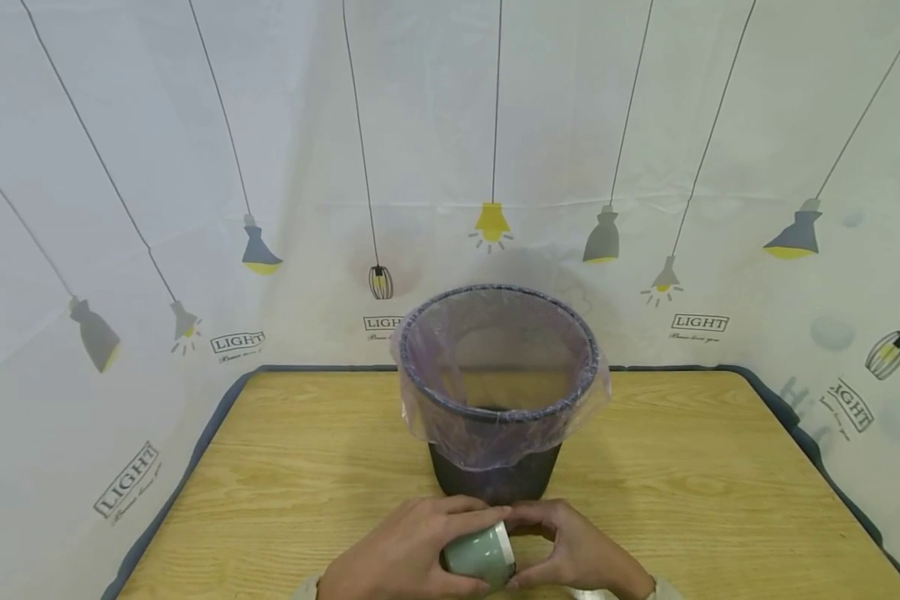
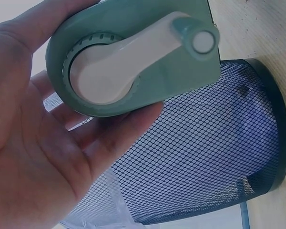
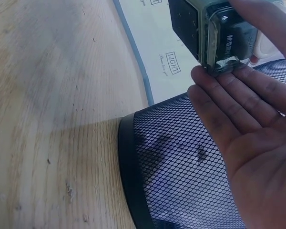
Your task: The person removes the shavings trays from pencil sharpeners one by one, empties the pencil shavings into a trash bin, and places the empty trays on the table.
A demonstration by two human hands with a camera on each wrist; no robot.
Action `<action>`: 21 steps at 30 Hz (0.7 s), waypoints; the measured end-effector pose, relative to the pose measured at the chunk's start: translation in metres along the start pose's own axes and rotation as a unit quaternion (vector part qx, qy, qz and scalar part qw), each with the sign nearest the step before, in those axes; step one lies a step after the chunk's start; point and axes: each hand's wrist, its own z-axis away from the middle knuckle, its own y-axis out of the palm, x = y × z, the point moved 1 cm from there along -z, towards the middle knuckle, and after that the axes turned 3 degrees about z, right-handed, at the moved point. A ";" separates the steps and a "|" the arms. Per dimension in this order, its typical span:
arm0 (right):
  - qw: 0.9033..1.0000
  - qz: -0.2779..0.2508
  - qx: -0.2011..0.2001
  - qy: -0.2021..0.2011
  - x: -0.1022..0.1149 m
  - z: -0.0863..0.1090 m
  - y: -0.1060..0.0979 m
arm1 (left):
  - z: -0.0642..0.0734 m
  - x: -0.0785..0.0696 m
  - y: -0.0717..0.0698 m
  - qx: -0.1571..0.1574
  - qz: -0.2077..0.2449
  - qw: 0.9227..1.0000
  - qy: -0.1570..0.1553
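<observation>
A green crank pencil sharpener (image 1: 478, 557) is held low at the front, just before a black mesh wastebasket (image 1: 495, 479). My left hand (image 1: 408, 546) grips its body between thumb and fingers; the pale crank handle (image 2: 128, 62) with its green knob faces the left wrist camera. At the other end, my right hand (image 1: 581, 546) curls thumb and fingers about the sharpener. The right wrist view shows those fingers at its clear shavings drawer (image 3: 233, 43), which has white lettering and dark contents. A thin purple bag (image 1: 487, 442) lines the wastebasket and folds over its rim.
The wastebasket stands upright on a wooden table (image 1: 307, 450), its open top facing up. White sheeting (image 1: 435, 150) printed with hanging lamps surrounds the table at the back and sides, with a dark blue border (image 1: 217, 417) along the table's edge.
</observation>
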 end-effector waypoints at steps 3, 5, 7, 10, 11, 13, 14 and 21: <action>1.000 -0.003 -0.001 0.006 -0.001 0.001 -0.001 | 0.001 0.001 0.000 -0.001 -0.003 1.000 -0.001; 1.000 -0.004 -0.006 0.012 -0.002 0.003 -0.002 | 0.003 0.001 0.000 -0.004 -0.011 1.000 -0.003; 1.000 0.001 -0.012 0.014 -0.003 0.005 -0.003 | 0.004 0.002 -0.001 -0.007 -0.017 1.000 -0.007; 1.000 -0.002 -0.017 0.023 -0.004 0.006 -0.004 | 0.006 0.003 -0.001 -0.011 -0.022 1.000 -0.013; 1.000 -0.002 -0.016 0.021 -0.005 0.006 -0.004 | 0.007 0.003 -0.001 -0.011 -0.021 1.000 -0.015; 1.000 -0.006 -0.015 0.020 -0.005 0.006 -0.004 | 0.007 0.004 -0.001 -0.012 -0.021 1.000 -0.017; 1.000 -0.006 -0.014 0.016 -0.005 0.006 -0.004 | 0.008 0.005 -0.001 -0.012 -0.021 1.000 -0.017; 1.000 0.000 -0.019 0.015 -0.006 0.008 -0.005 | 0.011 0.007 0.000 -0.024 -0.035 0.999 -0.012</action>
